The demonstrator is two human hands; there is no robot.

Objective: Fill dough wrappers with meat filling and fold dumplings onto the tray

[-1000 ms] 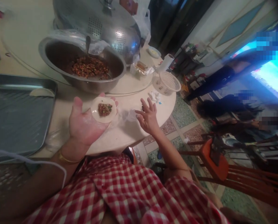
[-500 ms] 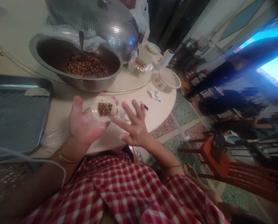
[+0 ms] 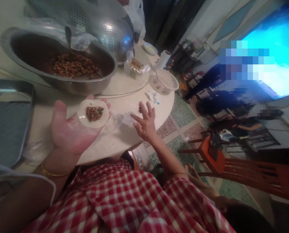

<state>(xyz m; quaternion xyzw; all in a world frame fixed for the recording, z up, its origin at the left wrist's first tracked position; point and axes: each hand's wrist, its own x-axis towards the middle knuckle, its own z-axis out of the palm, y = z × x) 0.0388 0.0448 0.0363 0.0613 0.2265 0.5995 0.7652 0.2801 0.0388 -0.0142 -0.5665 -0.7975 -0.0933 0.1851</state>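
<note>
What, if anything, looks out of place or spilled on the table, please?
Nothing serious. A crumpled tissue lies loose on the table beside the basket, and the wrapper sits flat on the left hand, filling centred, none spilled.

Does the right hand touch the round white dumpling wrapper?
No, the right hand is apart from the round white dumpling wrapper lying on the left hand.

Two hands (image 3: 69, 129) (image 3: 145, 124), one filled wrapper (image 3: 93, 114), one filling bowl (image 3: 86, 88).

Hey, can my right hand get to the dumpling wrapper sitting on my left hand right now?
Probably yes: the right hand hovers open and empty beside the dumpling wrapper on the left hand, nothing between.
</note>
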